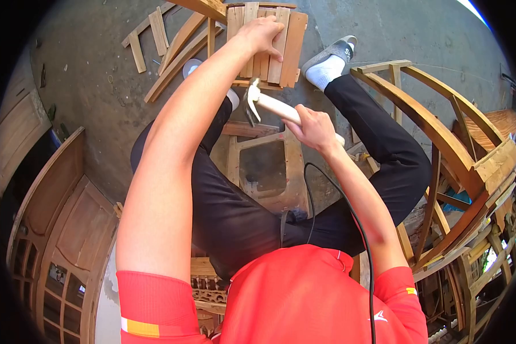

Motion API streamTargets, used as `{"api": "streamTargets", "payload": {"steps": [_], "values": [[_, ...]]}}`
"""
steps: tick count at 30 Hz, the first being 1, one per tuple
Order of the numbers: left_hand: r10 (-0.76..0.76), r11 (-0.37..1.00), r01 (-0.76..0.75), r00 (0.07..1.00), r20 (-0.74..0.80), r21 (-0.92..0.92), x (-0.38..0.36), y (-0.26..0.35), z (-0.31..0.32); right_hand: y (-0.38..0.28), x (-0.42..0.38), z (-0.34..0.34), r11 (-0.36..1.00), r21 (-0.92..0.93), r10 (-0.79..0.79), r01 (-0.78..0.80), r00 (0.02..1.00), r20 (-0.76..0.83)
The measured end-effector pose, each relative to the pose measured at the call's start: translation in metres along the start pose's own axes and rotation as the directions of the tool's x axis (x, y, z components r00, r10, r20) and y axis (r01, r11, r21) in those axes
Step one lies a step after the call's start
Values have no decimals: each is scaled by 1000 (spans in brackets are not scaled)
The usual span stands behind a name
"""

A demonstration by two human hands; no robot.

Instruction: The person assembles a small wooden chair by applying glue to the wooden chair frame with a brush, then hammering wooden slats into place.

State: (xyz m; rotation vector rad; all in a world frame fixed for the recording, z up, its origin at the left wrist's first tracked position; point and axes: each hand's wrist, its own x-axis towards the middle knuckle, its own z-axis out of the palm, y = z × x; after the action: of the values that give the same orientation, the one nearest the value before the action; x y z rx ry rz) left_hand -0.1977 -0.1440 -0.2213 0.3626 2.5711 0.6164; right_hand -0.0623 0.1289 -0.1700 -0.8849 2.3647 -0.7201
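My right hand [315,129] is closed around the pale handle of a claw hammer [272,108]. The hammer's metal head hangs in the air just below a small slatted wooden piece [293,51], apart from it. Over the slats lies my left hand [262,35], its thumb and curled fingers gripping one wooden slat [278,67]. The fingertips on the far side are partly hidden, so I cannot see whether a nail is between them. Between my legs is a worn wooden stool [295,166] with a dark rectangular opening in its top.
Curved wooden frames [441,132] stand at the right, above a pile of timber. Loose wood strips [157,31] lie on the concrete floor [97,69] at upper left. Carved wooden panels [69,246] lean at the left. A black cable [355,215] runs down over my right side.
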Motion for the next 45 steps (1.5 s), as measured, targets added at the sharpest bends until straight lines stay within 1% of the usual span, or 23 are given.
{"api": "streamTargets", "payload": {"steps": [3, 4, 7, 8, 11, 12, 15, 16, 17, 19, 20, 23, 24, 27, 28, 31, 32, 35, 36, 39, 41, 42, 45], "values": [[21, 999, -22, 1000, -19, -26, 0, -1, 4, 2, 0, -7, 976, 77, -195, 203, 976, -93], [22, 999, -23, 1000, -21, -28, -1, -1, 5, 2, -2, -4, 984, 94, -146, 155, 985, -90], [27, 999, -28, 999, -29, -30, 1, 0, 3, 0, 0, -6, 1000, 10, -28, 28, 999, -31], [25, 999, -26, 999, -23, -34, 2, 1, 3, 5, 1, -6, 987, 47, -150, 155, 983, -105], [18, 999, -18, 1000, -6, -33, -2, 1, 6, 10, -1, -6, 990, 56, -132, 132, 991, -8], [20, 999, -20, 1000, -14, -26, 1, 0, 4, 8, 1, -1, 999, -49, 24, -20, 998, 63], [2, 1000, -2, 1000, 2, -30, 2, 0, 3, 12, -2, -3, 971, 36, -234, 236, 971, -40], [0, 1000, -1, 1000, -6, -31, 0, 1, 3, 14, -2, -3, 959, 69, -271, 273, 962, -47], [1, 999, -2, 1000, -10, -33, -1, 2, 3, 13, -4, 0, 984, 35, -174, 174, 985, -14], [3, 1000, -4, 1000, -16, -29, 0, 1, 3, 9, -4, 4, 999, -47, 23, -22, 999, 32], [7, 1000, -7, 1000, -13, -30, 0, 0, 5, 10, -5, 1, 998, -4, -70, 70, 997, -15], [18, 999, -19, 999, -34, -31, 1, -3, 5, 19, -11, 1, 972, 88, -214, 216, 976, -23], [29, 999, -31, 999, -42, -34, 1, -1, 5, 11, -12, 0, 991, 77, -105, 105, 994, -6], [13, 1000, -13, 1000, -13, -16, 1, 1, 3, 13, -12, 6, 999, 27, 39, -36, 993, -110], [27, 1000, -27, 999, -21, -16, 3, 1, 1, 17, -12, 2, 997, 60, -38, 47, 990, -137], [33, 999, -33, 999, -6, -23, -3, 4, 4, 11, -8, -9, 975, 139, -159, 172, 982, -102], [24, 999, -24, 1000, 0, -20, -3, 4, 2, 8, -5, -12, 981, 94, -164, 171, 983, -81], [1, 1000, -1, 1000, -3, -17, 1, 3, -1, 12, -1, -1, 999, -36, 22, -21, 999, 26], [-5, 1000, 5, 1000, 1, -19, 0, 3, -1, 9, -3, -2, 999, 40, -17, 18, 999, -33], [-1, 1000, 1, 1000, 1, -25, -1, 4, 0, 3, -8, -7, 971, 195, -114, 135, 987, -117], [9, 1000, -9, 1000, -15, -22, -1, 1, 2, 3, -3, 2, 997, 38, 62, -61, 998, -25], [16, 1000, -17, 1000, -26, -16, 0, 0, 1, 0, 0, -2, 997, 68, 43, -41, 999, -25], [25, 999, -25, 1000, -18, -22, 1, 1, 4, -8, 3, -10, 972, 209, -83, 108, 988, -127]]}}
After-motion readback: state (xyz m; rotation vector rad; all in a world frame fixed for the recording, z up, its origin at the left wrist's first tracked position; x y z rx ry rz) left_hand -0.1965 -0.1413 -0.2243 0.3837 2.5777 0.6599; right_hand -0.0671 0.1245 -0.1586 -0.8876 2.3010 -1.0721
